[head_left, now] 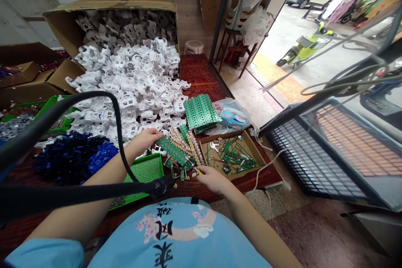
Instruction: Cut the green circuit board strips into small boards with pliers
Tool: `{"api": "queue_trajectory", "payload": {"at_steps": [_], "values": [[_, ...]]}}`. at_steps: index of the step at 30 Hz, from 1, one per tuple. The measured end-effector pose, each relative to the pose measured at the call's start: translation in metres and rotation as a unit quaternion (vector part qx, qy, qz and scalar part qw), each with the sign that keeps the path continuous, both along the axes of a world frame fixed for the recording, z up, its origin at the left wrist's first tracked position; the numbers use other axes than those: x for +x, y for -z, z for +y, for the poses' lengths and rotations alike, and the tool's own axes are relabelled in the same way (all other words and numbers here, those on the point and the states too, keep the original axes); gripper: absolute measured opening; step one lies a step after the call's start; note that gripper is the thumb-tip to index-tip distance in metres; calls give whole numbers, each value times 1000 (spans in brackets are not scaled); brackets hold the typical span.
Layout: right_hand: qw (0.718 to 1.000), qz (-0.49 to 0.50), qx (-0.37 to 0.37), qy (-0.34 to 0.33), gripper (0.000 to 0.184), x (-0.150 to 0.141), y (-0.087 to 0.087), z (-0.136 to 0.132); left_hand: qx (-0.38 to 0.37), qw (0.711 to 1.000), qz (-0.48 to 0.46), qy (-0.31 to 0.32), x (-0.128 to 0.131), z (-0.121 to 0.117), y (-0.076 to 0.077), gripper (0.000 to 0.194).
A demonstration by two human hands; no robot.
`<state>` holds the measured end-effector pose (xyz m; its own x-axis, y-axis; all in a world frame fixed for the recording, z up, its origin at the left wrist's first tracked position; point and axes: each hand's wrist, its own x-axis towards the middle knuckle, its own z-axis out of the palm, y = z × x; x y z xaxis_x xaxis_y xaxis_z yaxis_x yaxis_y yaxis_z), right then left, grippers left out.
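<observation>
My left hand [147,139] is closed on the upper left end of a long green circuit board panel [172,150]. My right hand [213,179] pinches a thin metal tool with a yellow grip [198,171]; its tip meets the panel's lower right end. I cannot make out the tool's exact kind. Small cut board pieces with wires [182,174] lie under and in front of the panel. Bundles of white, red and yellow wired strips [194,147] lie just behind it. A stack of green board panels [201,113] sits farther back.
White plastic parts [135,79] spill from a large cardboard box [63,23]. Blue shiny parts [75,157] and a green tray [146,171] are at left. A shallow carton [259,155] holds board offcuts. Black cable [117,113] crosses the foreground.
</observation>
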<state>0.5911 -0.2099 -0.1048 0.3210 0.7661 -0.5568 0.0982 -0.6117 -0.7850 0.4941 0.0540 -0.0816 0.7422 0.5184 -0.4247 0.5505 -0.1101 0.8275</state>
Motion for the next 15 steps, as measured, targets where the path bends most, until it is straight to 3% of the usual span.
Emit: {"api": "queue_trajectory", "payload": {"at_steps": [3,7,11,15], "values": [[994,-84,-63,-26,33,-3,7,3,97,993,40,45,6,-16,-11,29],[980,-149,-117,-58,33,-9,15,6,206,973,18,104,16,-32,-22,25],[986,-124,-93,-58,33,-9,11,5,169,983,48,59,17,-30,-27,22],[999,0,-19,-34,32,-7,-4,4,101,993,56,23,11,-17,-21,26]]}}
